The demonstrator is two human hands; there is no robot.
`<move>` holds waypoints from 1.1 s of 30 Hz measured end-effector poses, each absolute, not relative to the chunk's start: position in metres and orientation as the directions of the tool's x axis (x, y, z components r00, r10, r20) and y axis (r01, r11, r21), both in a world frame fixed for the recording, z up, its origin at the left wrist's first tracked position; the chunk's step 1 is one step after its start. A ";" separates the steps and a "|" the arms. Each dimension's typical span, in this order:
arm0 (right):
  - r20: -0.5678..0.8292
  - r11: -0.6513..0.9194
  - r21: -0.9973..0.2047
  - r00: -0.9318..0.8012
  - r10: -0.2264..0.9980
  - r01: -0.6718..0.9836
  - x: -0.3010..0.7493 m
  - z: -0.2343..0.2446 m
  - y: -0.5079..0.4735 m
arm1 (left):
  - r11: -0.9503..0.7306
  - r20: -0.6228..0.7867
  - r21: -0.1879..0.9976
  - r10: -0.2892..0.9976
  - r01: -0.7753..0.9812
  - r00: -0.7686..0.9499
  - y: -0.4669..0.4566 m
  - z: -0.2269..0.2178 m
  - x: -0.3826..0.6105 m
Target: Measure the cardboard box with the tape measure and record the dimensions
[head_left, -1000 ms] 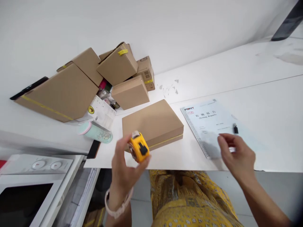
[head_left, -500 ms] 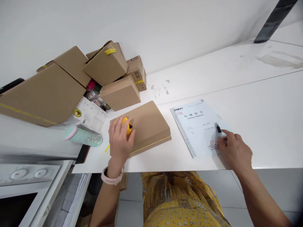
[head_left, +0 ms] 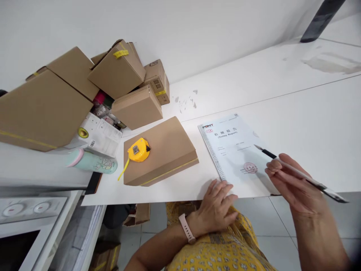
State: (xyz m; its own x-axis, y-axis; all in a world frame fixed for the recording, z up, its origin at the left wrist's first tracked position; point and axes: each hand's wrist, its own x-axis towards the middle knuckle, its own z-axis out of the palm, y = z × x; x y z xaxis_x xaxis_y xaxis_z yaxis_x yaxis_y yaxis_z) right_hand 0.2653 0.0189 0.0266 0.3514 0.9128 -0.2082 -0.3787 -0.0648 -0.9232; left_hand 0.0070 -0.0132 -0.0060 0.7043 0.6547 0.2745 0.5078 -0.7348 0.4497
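Between the fingers of my right hand (head_left: pixel 296 184) is a pen (head_left: pixel 299 174), its tip pointing up and left above the right side of a white testing report (head_left: pixel 231 146). The report lies flat and bears a printed title and a red round stamp. My left hand (head_left: pixel 217 207), with a pink wristband, rests at the table's front edge by the report's lower left corner, fingers spread and holding nothing. Left of the report lies a flat cardboard box (head_left: pixel 166 146). On top of that box sits a yellow tape measure (head_left: pixel 139 149), a short length of its tape sticking out.
Several cardboard boxes (head_left: pixel 115 71) are stacked at the back left against the wall. A mint-green bottle (head_left: pixel 96 162) lies on its side near a white carton (head_left: pixel 103 137). Below the white table (head_left: pixel 310 124) at the left stands an appliance with knobs (head_left: pixel 26 209).
My left hand has left the tape measure on the box and moved right to the report's lower corner. My right hand has lifted the pen off the report into a writing hold.
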 end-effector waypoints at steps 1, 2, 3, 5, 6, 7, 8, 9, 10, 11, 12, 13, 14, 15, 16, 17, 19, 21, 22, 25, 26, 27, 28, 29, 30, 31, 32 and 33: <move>-0.190 -0.063 -0.932 0.334 0.923 -0.357 0.263 0.027 0.016 | -0.713 0.259 0.439 0.683 0.547 0.683 -0.011 -0.006 0.002; -0.171 -0.061 -0.939 0.304 0.937 -0.339 0.259 0.026 0.014 | -0.691 0.228 0.428 0.707 0.583 0.669 -0.009 -0.005 -0.003; -0.149 -0.055 -0.943 0.270 0.951 -0.327 0.255 0.025 0.013 | -0.671 0.185 0.417 0.723 0.613 0.666 -0.008 -0.004 -0.008; -0.107 -0.034 -0.950 0.221 0.969 -0.309 0.243 0.022 0.014 | -0.655 0.092 0.401 0.724 0.640 0.684 -0.005 -0.001 -0.014; -0.092 -0.027 -0.955 0.209 0.973 -0.297 0.237 0.020 0.015 | -0.657 0.052 0.399 0.713 0.640 0.699 -0.004 0.001 -0.015; -0.085 -0.026 -0.959 0.200 0.976 -0.281 0.230 0.017 0.017 | -0.657 0.023 0.400 0.704 0.639 0.710 -0.003 0.003 -0.015; -0.085 -0.032 -0.964 0.191 0.978 -0.262 0.224 0.015 0.018 | -0.653 0.006 0.401 0.703 0.643 0.711 -0.001 0.004 -0.014; -0.090 -0.048 -0.971 0.175 0.980 -0.233 0.218 0.012 0.020 | -0.645 -0.002 0.402 0.710 0.650 0.704 0.000 0.006 -0.012; -0.098 -0.068 -0.979 0.154 0.983 -0.191 0.214 0.010 0.021 | -0.634 -0.004 0.400 0.721 0.662 0.693 0.002 0.007 -0.010; -0.105 -0.087 -0.987 0.135 0.985 -0.134 0.210 0.008 0.022 | -0.624 -0.003 0.394 0.733 0.675 0.680 0.004 0.008 -0.008; -0.113 -0.106 -0.992 0.119 0.986 -0.066 0.207 0.006 0.022 | -0.615 -0.001 0.387 0.745 0.687 0.667 0.007 0.008 -0.006; -0.121 -0.122 -0.993 0.116 0.986 0.003 0.205 0.004 0.023 | -0.610 0.000 0.379 0.752 0.696 0.659 0.010 0.008 -0.004; -0.129 -0.138 -0.988 0.130 0.983 0.068 0.203 0.003 0.023 | -0.609 -0.001 0.371 0.754 0.701 0.656 0.012 0.008 -0.003; -0.133 -0.152 -0.981 0.154 0.979 0.122 0.201 0.002 0.023 | -0.611 -0.001 0.365 0.754 0.702 0.657 0.014 0.008 -0.002; -0.126 -0.156 -0.974 0.180 0.976 0.163 0.200 0.001 0.023 | -0.612 -0.001 0.360 0.754 0.704 0.657 0.016 0.008 -0.002; -0.114 -0.152 -0.969 0.192 0.975 0.197 0.198 0.000 0.023 | -0.615 -0.001 0.358 0.752 0.703 0.659 0.018 0.007 -0.002; -0.080 -0.121 -0.963 0.173 0.982 0.242 0.196 -0.001 0.023 | -0.620 -0.003 0.351 0.748 0.702 0.663 0.019 0.007 -0.003; -0.065 -0.096 -0.964 0.129 0.989 0.247 0.196 -0.002 0.024 | -0.618 -0.004 0.337 0.753 0.710 0.658 0.019 0.007 -0.003; -0.069 -0.097 -0.967 0.123 0.990 0.237 0.196 -0.002 0.025 | -0.617 -0.003 0.329 0.757 0.715 0.654 0.018 0.007 -0.003; -0.114 -0.141 -0.969 0.138 0.984 0.205 0.198 -0.004 0.026 | -0.620 0.003 0.309 0.759 0.722 0.651 0.018 0.008 -0.003; -0.129 -0.156 -0.968 0.143 0.981 0.196 0.198 -0.004 0.026 | -0.623 0.007 0.306 0.758 0.720 0.653 0.017 0.008 -0.003; -0.141 -0.166 -0.968 0.142 0.980 0.187 0.199 -0.004 0.026 | -0.626 0.012 0.306 0.756 0.717 0.655 0.018 0.008 -0.003; -0.146 -0.170 -0.968 0.136 0.980 0.182 0.199 -0.003 0.026 | -0.629 0.016 0.306 0.754 0.715 0.656 0.018 0.007 -0.003; -0.141 -0.163 -0.969 0.128 0.982 0.184 0.199 -0.002 0.025 | -0.630 0.019 0.305 0.754 0.714 0.657 0.018 0.007 -0.004; -0.127 -0.147 -0.970 0.115 0.985 0.192 0.199 -0.001 0.025 | -0.630 0.021 0.304 0.754 0.714 0.657 0.018 0.007 -0.004; -0.106 -0.125 -0.971 0.103 0.989 0.206 0.198 0.000 0.024 | -0.631 0.023 0.304 0.754 0.714 0.657 0.018 0.007 -0.004; -0.083 -0.101 -0.970 0.093 0.992 0.221 0.198 0.001 0.023 | -0.631 0.022 0.303 0.753 0.714 0.657 0.018 0.007 -0.005; -0.062 -0.081 -0.969 0.087 0.994 0.233 0.198 0.002 0.023 | -0.632 0.022 0.302 0.753 0.713 0.658 0.018 0.007 -0.005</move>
State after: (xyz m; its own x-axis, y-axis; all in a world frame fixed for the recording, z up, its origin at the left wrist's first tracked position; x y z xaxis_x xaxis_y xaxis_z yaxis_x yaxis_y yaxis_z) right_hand 0.1978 0.0226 0.0019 0.0867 0.9943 -0.0619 0.2331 -0.0807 -0.9691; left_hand -0.0046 0.0183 0.0070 0.6579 0.7527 0.0219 0.7133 -0.6323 0.3022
